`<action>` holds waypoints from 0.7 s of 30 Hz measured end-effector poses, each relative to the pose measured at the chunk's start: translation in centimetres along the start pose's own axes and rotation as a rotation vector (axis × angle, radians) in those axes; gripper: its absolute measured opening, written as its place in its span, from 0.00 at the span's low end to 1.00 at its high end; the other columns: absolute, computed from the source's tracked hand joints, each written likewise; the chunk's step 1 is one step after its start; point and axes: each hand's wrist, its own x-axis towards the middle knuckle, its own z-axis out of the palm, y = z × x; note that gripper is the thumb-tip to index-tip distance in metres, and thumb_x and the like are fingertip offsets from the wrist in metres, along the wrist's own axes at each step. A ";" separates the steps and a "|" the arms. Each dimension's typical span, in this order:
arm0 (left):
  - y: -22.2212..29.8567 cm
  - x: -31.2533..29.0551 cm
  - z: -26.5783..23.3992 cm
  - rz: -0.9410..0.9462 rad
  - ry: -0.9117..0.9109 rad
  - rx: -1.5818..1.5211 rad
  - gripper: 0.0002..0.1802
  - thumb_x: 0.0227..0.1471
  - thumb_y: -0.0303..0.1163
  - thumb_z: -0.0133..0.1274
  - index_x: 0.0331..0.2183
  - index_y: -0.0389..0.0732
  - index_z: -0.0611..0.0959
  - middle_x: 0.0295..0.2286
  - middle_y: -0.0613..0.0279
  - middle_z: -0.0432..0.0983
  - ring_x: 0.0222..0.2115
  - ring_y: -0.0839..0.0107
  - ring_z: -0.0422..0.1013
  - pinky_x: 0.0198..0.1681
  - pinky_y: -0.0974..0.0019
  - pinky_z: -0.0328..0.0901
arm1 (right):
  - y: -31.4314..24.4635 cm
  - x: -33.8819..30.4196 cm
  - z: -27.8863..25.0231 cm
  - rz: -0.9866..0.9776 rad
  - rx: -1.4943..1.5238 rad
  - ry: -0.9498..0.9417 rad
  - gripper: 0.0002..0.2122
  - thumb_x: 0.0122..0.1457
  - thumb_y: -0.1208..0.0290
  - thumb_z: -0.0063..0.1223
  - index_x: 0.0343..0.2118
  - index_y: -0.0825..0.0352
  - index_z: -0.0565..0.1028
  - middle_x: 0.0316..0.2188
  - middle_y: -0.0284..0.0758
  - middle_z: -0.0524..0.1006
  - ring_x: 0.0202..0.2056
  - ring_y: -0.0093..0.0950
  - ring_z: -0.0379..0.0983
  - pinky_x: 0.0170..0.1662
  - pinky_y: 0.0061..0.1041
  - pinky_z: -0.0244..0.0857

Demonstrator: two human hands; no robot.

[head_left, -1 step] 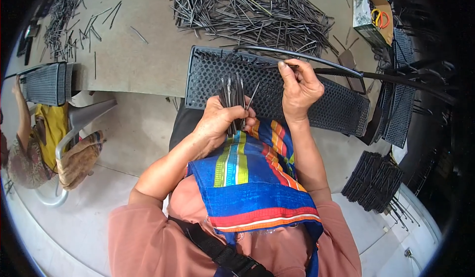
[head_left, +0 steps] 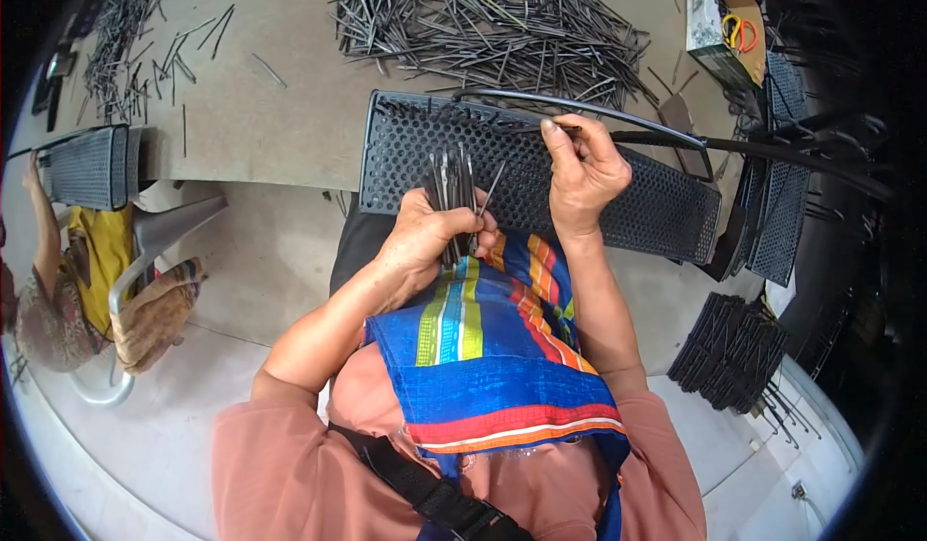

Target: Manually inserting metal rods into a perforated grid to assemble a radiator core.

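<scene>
A bundle of thin dark strips (head_left: 450, 188) stands upright in my left hand (head_left: 422, 230), its fingers wrapped round it in front of the panel. One strip leans apart from the bunch, to the right. The long black perforated panel (head_left: 541, 179) lies across in front of me, over the table's near edge. At the panel's far edge my right hand (head_left: 587, 166) pinches a thin dark strip, just below a curved black rod (head_left: 579, 106). Short dark strips show along that edge, left of my right fingers. The exact spot between thumb and fingertips is partly hidden.
A heap of loose dark strips (head_left: 492, 24) covers the far table (head_left: 261, 135). An open box (head_left: 732, 24) with scissors (head_left: 740, 34) stands far right. Stacked black panels (head_left: 777, 184) and a black bundle (head_left: 729, 353) are at right. Another person (head_left: 63, 290) works at left by a chair (head_left: 179, 232).
</scene>
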 end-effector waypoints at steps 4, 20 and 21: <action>0.0 -0.3 0.0 -0.007 0.025 -0.025 0.12 0.45 0.15 0.51 0.36 0.31 0.75 0.25 0.52 0.77 0.24 0.64 0.76 0.27 0.65 0.72 | -0.9 0.0 0.1 -0.009 -0.022 -0.008 0.04 0.52 0.85 0.61 0.30 0.72 0.78 0.21 0.22 0.71 0.21 0.08 0.59 0.23 0.10 0.52; -0.6 0.2 0.9 -0.003 0.027 -0.012 0.14 0.43 0.14 0.50 0.36 0.32 0.76 0.27 0.53 0.77 0.24 0.66 0.75 0.27 0.67 0.72 | -0.6 0.6 1.0 -0.184 -0.271 -0.179 0.06 0.45 0.83 0.64 0.28 0.70 0.80 0.21 0.31 0.76 0.18 0.17 0.63 0.22 0.17 0.57; -0.7 0.3 0.7 -0.006 0.021 -0.028 0.14 0.43 0.14 0.50 0.36 0.32 0.76 0.27 0.53 0.77 0.24 0.66 0.75 0.27 0.67 0.72 | -0.9 0.7 1.0 -0.164 -0.281 -0.181 0.06 0.45 0.83 0.64 0.28 0.70 0.80 0.22 0.31 0.76 0.18 0.17 0.63 0.22 0.17 0.57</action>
